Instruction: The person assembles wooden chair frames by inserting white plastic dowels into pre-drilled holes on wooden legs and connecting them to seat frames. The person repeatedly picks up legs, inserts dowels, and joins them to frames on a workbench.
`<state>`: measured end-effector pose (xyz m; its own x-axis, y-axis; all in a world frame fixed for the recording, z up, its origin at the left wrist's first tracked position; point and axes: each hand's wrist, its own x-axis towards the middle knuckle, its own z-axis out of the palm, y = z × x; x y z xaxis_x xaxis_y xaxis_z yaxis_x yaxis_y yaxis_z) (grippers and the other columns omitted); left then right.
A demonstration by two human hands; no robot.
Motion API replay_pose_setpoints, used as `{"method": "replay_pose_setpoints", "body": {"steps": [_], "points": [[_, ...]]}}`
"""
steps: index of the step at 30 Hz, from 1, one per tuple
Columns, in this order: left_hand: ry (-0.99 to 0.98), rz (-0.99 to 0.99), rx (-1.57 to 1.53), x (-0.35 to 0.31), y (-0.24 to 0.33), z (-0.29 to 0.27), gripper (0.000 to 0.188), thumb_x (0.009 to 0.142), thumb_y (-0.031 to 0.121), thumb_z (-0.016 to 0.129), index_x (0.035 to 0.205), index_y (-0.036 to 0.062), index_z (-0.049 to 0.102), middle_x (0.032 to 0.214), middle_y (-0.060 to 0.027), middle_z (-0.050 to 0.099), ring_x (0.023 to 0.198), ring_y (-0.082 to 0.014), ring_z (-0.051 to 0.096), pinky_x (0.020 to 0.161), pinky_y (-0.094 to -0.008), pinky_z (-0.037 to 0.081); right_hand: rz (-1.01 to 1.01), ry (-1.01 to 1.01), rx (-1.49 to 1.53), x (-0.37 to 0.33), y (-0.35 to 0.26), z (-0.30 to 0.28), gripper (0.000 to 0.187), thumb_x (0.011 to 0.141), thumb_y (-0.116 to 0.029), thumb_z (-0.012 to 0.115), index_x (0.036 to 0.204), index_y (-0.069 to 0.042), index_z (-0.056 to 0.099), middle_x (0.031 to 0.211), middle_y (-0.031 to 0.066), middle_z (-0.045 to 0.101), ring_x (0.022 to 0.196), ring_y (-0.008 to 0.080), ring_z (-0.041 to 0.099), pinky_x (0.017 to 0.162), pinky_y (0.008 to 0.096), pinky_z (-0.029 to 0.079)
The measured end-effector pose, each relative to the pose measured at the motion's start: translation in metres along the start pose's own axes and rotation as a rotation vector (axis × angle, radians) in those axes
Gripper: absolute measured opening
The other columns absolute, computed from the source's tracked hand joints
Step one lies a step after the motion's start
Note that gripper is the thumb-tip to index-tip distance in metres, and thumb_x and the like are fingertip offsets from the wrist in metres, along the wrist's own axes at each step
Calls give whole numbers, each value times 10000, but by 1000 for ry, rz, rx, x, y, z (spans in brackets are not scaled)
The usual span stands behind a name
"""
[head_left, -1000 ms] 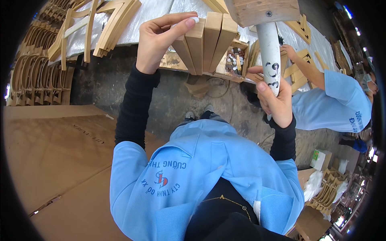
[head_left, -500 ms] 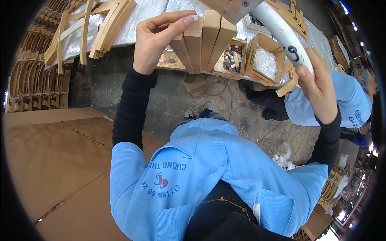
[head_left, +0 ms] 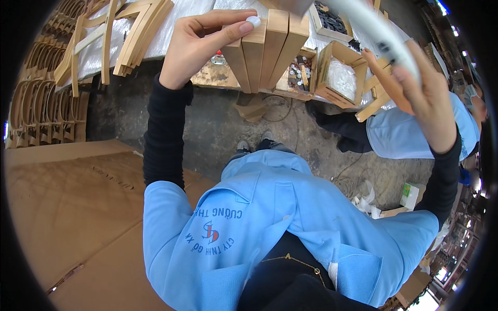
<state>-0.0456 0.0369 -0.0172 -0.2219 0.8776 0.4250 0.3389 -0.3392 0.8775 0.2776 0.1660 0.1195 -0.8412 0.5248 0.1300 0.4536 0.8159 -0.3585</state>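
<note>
Between thumb and fingers of my left hand point(head_left: 189, 46) is a small round white plastic cap point(head_left: 253, 21). It sits at the upper end of one of several upright wooden pieces point(head_left: 274, 49) standing side by side at the table's near edge. My right hand point(head_left: 430, 101) is wrapped round the white handle point(head_left: 371, 28) of a mallet, to the right of the wooden pieces. Motion blurs the handle, and the mallet's head point(head_left: 298, 6) shows only partly at the top edge, close to the wood ends.
Right of the wooden pieces are a tray of small caps point(head_left: 300, 75), a wooden box with a plastic bag point(head_left: 341, 80) and a box of black parts point(head_left: 330, 23). A co-worker in blue point(head_left: 397, 129) is at right. Cardboard point(head_left: 78, 207) lies left, below stacked curved wood point(head_left: 49, 111).
My right hand has moved right and a little down, swinging the mallet, now blurred. My left hand still pinches the white cap, slightly shifted with the view.
</note>
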Motion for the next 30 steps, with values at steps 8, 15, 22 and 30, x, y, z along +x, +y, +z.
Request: {"method": "replay_pose_setpoints", "body": {"steps": [8,15,22,30], "points": [[-6,158,-89,-16,-12,19,835,777,191,857,1457,21,403,1342,-138,539,1179,-199,580,959,-339,509,26,323,-54,-7,8,-30,461,1042,-356,525,1378,-40,520,778,3,569,630,74,501,553,247,407],[156,62,96,-27,-47,30,649,670,272,936,1178,4,633,1002,-105,743,936,-185,721,830,-334,575,-51,-24,-240,6,-10,0,364,941,-282,674,1202,-34,619,827,116,673,676,207,580,644,334,475],[121,123,-54,-6,-55,46,612,666,280,940,1144,28,653,1038,-104,738,952,-171,714,839,-316,568,-62,330,12,-58,140,-160,590,984,-284,575,1476,-8,401,1433,127,508,1269,229,530,1022,330,440],[140,101,47,-9,-47,33,604,675,264,934,1145,14,647,1031,-109,739,957,-171,714,840,-317,572,77,120,-524,-9,-17,-29,346,988,-227,603,1232,18,627,1003,140,713,970,118,653,792,263,500]]}}
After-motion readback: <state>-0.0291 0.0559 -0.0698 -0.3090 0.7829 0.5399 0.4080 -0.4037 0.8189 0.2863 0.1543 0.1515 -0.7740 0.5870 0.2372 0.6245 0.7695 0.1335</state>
